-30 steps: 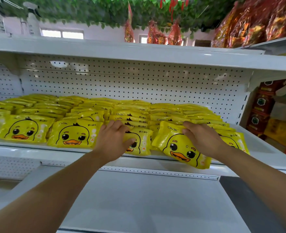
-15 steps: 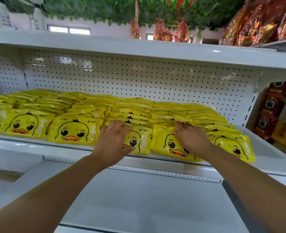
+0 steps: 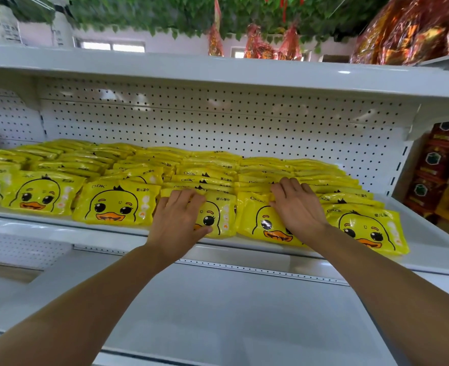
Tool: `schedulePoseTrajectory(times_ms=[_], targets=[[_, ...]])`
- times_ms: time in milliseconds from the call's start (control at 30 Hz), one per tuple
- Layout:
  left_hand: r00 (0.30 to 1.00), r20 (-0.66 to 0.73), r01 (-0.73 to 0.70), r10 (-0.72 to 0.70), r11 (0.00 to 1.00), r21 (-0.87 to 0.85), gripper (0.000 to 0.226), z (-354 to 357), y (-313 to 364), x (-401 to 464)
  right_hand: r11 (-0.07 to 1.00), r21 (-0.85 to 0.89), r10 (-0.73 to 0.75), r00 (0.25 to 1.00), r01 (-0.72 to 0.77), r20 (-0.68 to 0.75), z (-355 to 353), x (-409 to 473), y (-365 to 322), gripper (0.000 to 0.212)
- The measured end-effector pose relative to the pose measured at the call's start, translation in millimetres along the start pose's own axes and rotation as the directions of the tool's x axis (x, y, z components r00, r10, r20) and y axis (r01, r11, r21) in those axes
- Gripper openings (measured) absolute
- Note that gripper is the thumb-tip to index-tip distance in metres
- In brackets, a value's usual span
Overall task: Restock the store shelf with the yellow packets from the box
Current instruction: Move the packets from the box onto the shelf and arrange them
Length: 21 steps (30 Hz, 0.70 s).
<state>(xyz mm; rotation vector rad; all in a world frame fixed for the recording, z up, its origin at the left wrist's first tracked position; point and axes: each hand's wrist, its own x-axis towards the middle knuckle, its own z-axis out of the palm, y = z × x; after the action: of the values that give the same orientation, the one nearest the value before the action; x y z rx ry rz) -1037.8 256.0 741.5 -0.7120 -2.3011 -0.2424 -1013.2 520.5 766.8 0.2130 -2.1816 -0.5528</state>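
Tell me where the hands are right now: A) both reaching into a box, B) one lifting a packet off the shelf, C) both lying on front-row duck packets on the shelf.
C: the left hand and right hand each lie flat on a front-row packet.

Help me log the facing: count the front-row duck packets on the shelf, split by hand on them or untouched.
Touched packets: 2, one under the left hand, one under the right hand.
Untouched packets: 4, the leftmost cut off by the frame edge.
Total: 6.
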Motion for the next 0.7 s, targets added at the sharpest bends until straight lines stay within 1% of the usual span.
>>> schedulePoseTrajectory(times_ms=[100, 267, 367, 500, 600, 700], targets=[[1.000, 0.014, 0.015, -0.015, 1.000, 0.001, 0.063, -3.0, 1.5, -0.9, 0.999, 0.053, 0.005, 1.000, -0.004, -0.025, -2.1, -4.0, -1.7, 0.025], [0.999, 0.048, 0.022, -0.022, 1.000, 0.012, 0.066, -7.7, 2.3, -4.8, 0.987, 0.157, 0.033, 0.999, -0.029, -0.024, -9.1, -12.8, -0.8, 0.049], [0.997, 0.075, 0.025, -0.027, 0.999, 0.026, 0.066, -12.4, 5.3, -6.3, 0.981, 0.193, -0.003, 0.999, 0.009, -0.032, -17.1, -17.2, -2.9, 0.058], [0.995, 0.087, 0.039, -0.044, 0.998, 0.056, 0.064, -22.2, 7.8, -9.5, 0.961, 0.263, -0.074, 0.996, 0.084, -0.047, -27.3, -22.3, -11.5, 0.064], [0.995, 0.088, 0.043, -0.050, 0.996, 0.076, 0.064, -32.4, 9.2, -15.4, 0.943, 0.324, -0.063, 0.997, 0.073, -0.042, -35.8, -24.1, -22.2, 0.065], [0.989, 0.136, 0.045, -0.058, 0.994, 0.102, 0.065, -42.6, 11.1, -26.6, 0.925, 0.377, -0.053, 0.999, 0.054, -0.011, -45.3, -27.3, -34.3, 0.066]])
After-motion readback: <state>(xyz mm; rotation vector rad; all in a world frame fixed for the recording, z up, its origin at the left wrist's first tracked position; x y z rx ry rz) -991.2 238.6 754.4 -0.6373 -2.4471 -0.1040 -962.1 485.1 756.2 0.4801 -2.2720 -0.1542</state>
